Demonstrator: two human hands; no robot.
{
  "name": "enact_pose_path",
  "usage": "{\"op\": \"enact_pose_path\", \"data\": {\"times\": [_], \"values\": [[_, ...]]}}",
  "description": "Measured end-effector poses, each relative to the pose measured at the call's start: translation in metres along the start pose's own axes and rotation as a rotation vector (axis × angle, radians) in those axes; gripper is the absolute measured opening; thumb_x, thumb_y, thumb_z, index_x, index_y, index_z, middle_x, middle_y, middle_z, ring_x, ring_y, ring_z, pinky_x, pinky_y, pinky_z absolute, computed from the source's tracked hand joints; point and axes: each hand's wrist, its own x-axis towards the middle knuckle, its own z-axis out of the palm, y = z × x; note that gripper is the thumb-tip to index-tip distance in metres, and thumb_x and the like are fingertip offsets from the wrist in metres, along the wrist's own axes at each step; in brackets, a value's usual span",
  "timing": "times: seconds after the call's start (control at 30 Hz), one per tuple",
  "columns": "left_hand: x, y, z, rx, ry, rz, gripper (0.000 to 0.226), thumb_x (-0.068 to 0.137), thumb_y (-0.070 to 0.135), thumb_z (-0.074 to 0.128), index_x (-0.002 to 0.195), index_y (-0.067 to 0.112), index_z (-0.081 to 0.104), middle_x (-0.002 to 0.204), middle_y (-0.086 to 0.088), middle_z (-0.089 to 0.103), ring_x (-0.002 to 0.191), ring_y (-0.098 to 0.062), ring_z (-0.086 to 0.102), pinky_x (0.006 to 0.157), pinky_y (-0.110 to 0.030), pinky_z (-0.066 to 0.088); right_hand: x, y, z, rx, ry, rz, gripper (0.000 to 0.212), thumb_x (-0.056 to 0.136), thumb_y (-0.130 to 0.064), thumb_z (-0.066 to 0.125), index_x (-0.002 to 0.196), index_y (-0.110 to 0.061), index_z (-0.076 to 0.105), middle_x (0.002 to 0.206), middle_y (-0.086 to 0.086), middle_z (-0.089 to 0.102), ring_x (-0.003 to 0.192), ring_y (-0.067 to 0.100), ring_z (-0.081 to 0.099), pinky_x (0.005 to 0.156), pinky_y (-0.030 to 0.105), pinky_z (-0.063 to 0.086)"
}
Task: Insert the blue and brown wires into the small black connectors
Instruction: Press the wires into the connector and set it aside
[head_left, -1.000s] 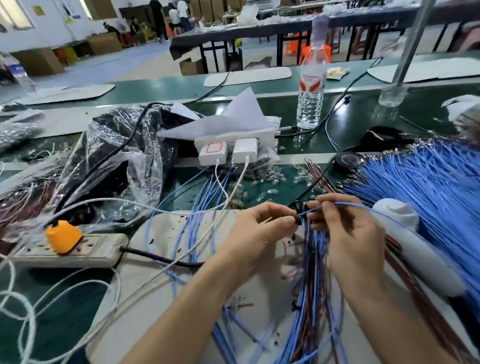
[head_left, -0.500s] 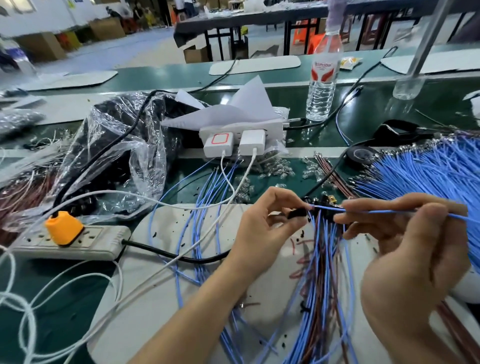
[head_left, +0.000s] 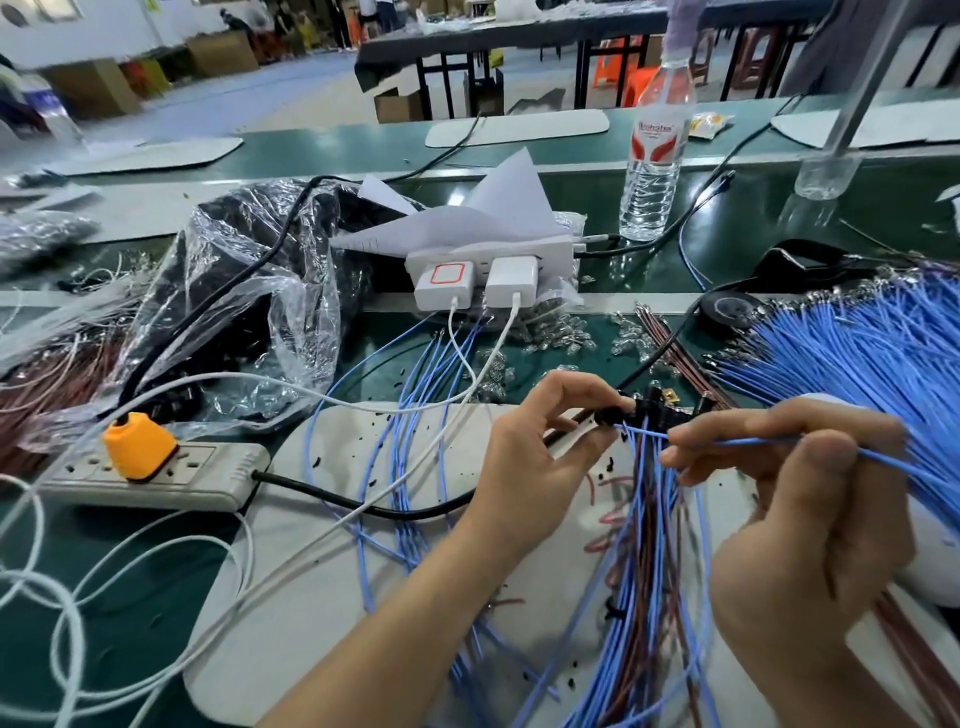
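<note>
Head view: at a green bench (head_left: 571, 364), a person's left hand (head_left: 540, 457) pinches a small black connector (head_left: 614, 414) between thumb and forefinger, just above the far edge of a white mat (head_left: 363, 519). The right hand (head_left: 810, 519), close to the camera, has thumb and fingers clamped on one blue wire (head_left: 753, 442). That wire runs level from the connector's mouth, across the narrow gap between the two hands, and off to the right. The hands are apart and joined only by the wire.

More black connectors (head_left: 660, 402) sit just behind the gap, and a harness (head_left: 654, 545) of blue and brown wires hangs from them down between the forearms.

A fanned bundle (head_left: 857, 353) of blue wires crowds the right hand from behind and to the right. Loose brown wires (head_left: 670, 338) lie just beyond the connectors.

Left of the left forearm, a stretch of mat dotted with black scraps is crossed by a black cable (head_left: 363, 506) and loose blue leads. The cable leads to a power strip (head_left: 156, 470) that carries an orange plug (head_left: 137, 444) at the mat's left edge. White cords (head_left: 78, 597) loop over the bench's near left corner.

Further back stand two chargers (head_left: 467, 283), a crumpled plastic bag (head_left: 234, 291) and a water bottle (head_left: 652, 171).
</note>
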Motion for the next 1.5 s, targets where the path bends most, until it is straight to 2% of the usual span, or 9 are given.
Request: {"op": "enact_pose_path", "data": {"times": [0.13,0.33,0.57,0.9,1.0,1.17,1.3,1.43,1.5], "values": [[0.0,0.0,0.0,0.012,0.001,0.001,0.023,0.086,0.0,0.065,0.102,0.016,0.057,0.102,0.005,0.07,0.102,-0.01,0.064,0.085,-0.023,0.046,0.0,0.002,0.0,-0.02,0.004,-0.003,0.024,0.105,-0.031,0.03,0.099,-0.039,0.052,0.08,0.005,0.062,0.061,0.021,0.065,0.052,0.037,0.047],[-0.002,0.0,0.002,-0.012,-0.029,-0.015,0.025,0.086,-0.001,0.064,0.102,0.017,0.058,0.102,0.007,0.07,0.105,-0.014,0.064,0.089,-0.044,0.049,-0.001,0.003,0.0,-0.03,-0.043,0.01,0.023,0.105,-0.032,0.031,0.099,-0.038,0.052,0.082,0.004,0.063,0.065,0.021,0.065,0.057,0.035,0.048],[-0.002,-0.003,0.003,-0.019,-0.041,-0.004,0.024,0.086,-0.006,0.061,0.103,0.01,0.058,0.101,0.003,0.07,0.102,-0.011,0.065,0.087,-0.027,0.049,-0.001,0.005,0.0,-0.059,-0.102,0.019,0.023,0.104,-0.032,0.031,0.099,-0.039,0.052,0.083,0.009,0.063,0.066,0.023,0.064,0.058,0.037,0.048],[-0.004,-0.005,0.007,0.057,-0.043,0.027,0.025,0.085,-0.001,0.065,0.102,0.017,0.061,0.098,0.012,0.069,0.097,-0.006,0.065,0.085,-0.027,0.05,-0.001,0.006,-0.001,-0.118,-0.167,0.063,0.024,0.104,-0.029,0.031,0.092,-0.031,0.052,0.08,0.008,0.062,0.068,0.017,0.063,0.062,0.031,0.049],[-0.005,-0.004,0.009,0.08,-0.05,0.052,0.027,0.085,0.002,0.067,0.108,0.015,0.062,0.1,0.008,0.07,0.096,-0.007,0.066,0.085,-0.03,0.051,-0.002,0.009,-0.001,-0.183,-0.237,0.128,0.028,0.102,-0.025,0.034,0.086,-0.02,0.057,0.079,-0.002,0.061,0.074,0.01,0.06,0.068,0.02,0.046],[-0.005,0.0,0.009,-0.059,-0.008,0.056,0.041,0.083,0.004,0.068,0.115,0.025,0.055,0.103,0.007,0.067,0.09,-0.011,0.066,0.087,-0.033,0.053,0.002,0.018,0.003,-0.241,-0.271,0.287,0.023,0.096,-0.019,0.046,0.088,-0.025,0.066,0.096,-0.004,0.062,0.1,0.005,0.057,0.083,0.011,0.041],[-0.004,0.0,0.011,-0.15,0.068,-0.018,0.029,0.079,0.006,0.07,0.094,0.022,0.051,0.096,0.008,0.064,0.079,-0.015,0.066,0.078,-0.04,0.056,0.003,0.017,0.003,-0.054,-0.336,0.517,0.017,0.094,-0.019,0.057,0.094,-0.028,0.072,0.085,-0.007,0.071,0.072,0.004,0.066,0.065,0.014,0.049],[0.0,-0.002,0.004,0.027,0.054,0.083,0.005,0.079,0.004,0.07,0.083,0.002,0.068,0.088,0.0,0.065,0.076,-0.007,0.063,0.072,-0.021,0.052,0.006,0.019,0.001,0.03,-0.215,0.676,0.013,0.087,-0.009,0.064,0.08,-0.018,0.071,0.07,0.001,0.071,0.055,0.011,0.065,0.053,0.018,0.052],[0.001,-0.001,0.0,0.107,0.009,0.104,0.012,0.079,0.0,0.07,0.091,0.002,0.073,0.087,-0.003,0.068,0.076,-0.009,0.066,0.072,-0.021,0.052,0.009,0.022,0.0,0.124,-0.123,0.789,0.014,0.083,-0.004,0.066,0.075,-0.014,0.07,0.064,0.004,0.068,0.052,0.012,0.063,0.051,0.018,0.052]]}}
